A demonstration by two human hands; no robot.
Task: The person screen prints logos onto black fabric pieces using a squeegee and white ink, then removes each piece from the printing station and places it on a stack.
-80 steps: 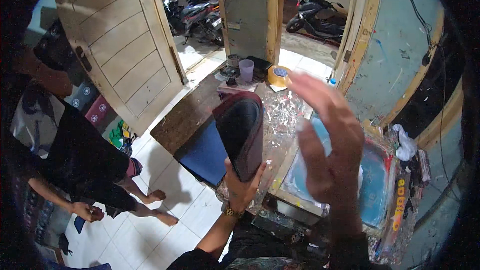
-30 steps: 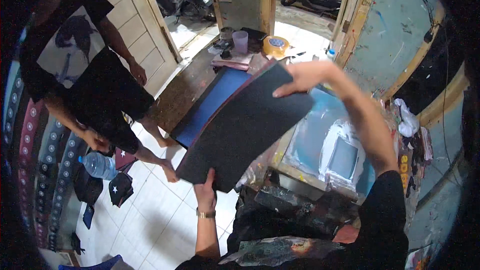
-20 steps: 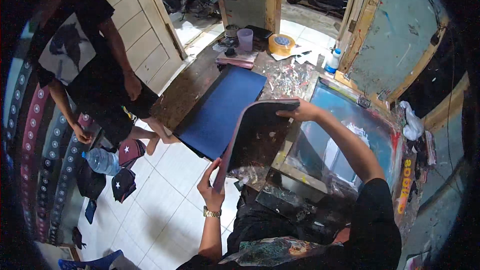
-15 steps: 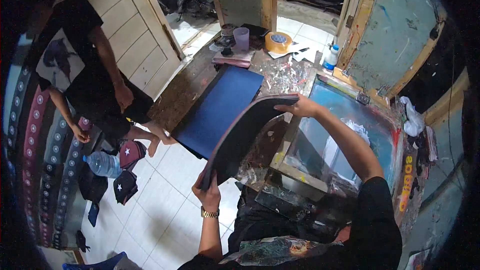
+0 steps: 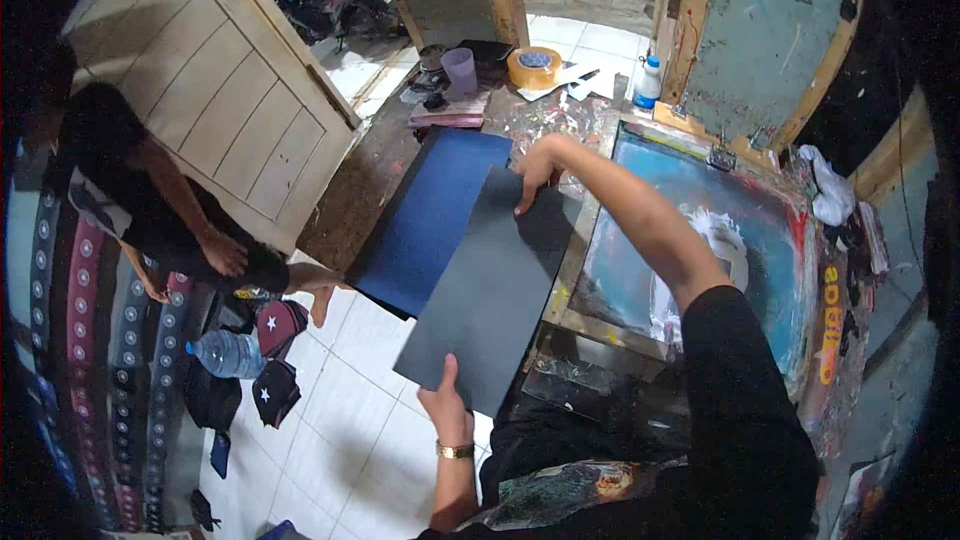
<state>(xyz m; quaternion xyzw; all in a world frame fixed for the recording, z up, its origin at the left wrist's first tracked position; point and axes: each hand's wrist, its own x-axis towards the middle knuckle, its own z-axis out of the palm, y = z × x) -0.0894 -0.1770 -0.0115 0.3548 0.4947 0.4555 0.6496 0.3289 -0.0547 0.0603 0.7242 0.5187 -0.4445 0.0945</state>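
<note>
A dark grey rectangular sheet, perhaps several layers, lies flat between my two hands. My left hand, with a gold watch on the wrist, grips its near edge with the thumb on top. At the far right corner my right hand holds the sheet, its fingers partly hidden. The sheet overlaps the right side of a dark blue sheet on the worktable. Close to my right forearm sits a framed printing screen with a bluish mesh and white smears.
Tape roll, purple cup and white-blue bottle stand at the table's back. Another person is at the left, near a large water bottle and starred caps on the tiled floor.
The sheet was bent in an arc and raised; now it lies flatter. My right hand has moved left and my left hand slightly right and down. The other person's arm has lowered.
</note>
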